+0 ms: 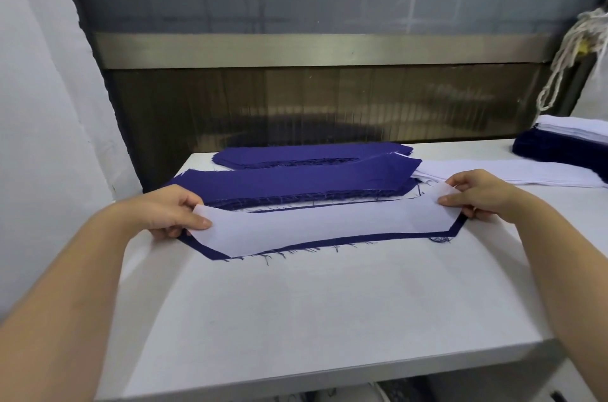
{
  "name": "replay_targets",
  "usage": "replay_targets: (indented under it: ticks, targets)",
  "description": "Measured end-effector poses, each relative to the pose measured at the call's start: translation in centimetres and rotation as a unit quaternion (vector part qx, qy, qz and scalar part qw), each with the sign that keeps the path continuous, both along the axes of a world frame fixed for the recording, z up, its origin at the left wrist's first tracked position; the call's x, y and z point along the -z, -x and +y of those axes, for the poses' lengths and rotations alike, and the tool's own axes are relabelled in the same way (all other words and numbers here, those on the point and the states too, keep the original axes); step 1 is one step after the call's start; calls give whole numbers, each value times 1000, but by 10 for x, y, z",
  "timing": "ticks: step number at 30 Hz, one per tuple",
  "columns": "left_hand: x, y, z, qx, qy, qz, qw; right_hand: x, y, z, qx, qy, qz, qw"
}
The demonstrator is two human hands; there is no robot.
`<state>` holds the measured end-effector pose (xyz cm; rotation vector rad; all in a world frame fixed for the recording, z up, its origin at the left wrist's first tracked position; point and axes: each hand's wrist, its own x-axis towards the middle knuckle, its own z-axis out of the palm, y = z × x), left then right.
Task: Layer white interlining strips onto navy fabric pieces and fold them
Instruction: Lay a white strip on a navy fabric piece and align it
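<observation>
Tabletop [312, 319]: white, flat, and carried all the cloth.

Dark ribbed panel [296, 99]: stood upright behind the tabletop's far edge, with a metal bar [312, 49] across its top.

Near navy stack [296, 183]: long pieces piled flat with frayed edges facing the person, just behind the work piece.

White strip [322, 224]: long, with angled ends. It lay on the navy piece near the middle of the tabletop, and both ends were raised slightly in the hands.

Navy piece [329, 242]: lay flat under the white strip. Only a narrow border showed along the near and far edges, with loose threads trailing from the near one.

Far navy stack [296, 153]: flat, at the back edge of the tabletop, behind the near navy stack.

Loose white pile [510, 174]: spread flat to the right, beyond the right hand.

Mixed stack [552, 148]: at the far right corner, navy below and white layers above.

Left hand [167, 211]: pinched the left end of the white strip, thumb on top and fingers curled beneath.

Right hand [483, 196]: pinched the right end of the white strip, thumb on top. Whether either hand also caught the navy piece could not be told.

Cord bundle [572, 53]: pale, and hung at the upper right.
</observation>
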<state>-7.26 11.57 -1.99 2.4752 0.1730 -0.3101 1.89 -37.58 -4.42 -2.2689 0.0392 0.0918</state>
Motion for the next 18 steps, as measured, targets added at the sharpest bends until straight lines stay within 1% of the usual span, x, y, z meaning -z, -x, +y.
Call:
replay_targets:
  ticks: [18]
  targets:
    - [4, -2, 6, -9, -11, -18, 1000, -8, 6, 6, 9, 20, 34, 999]
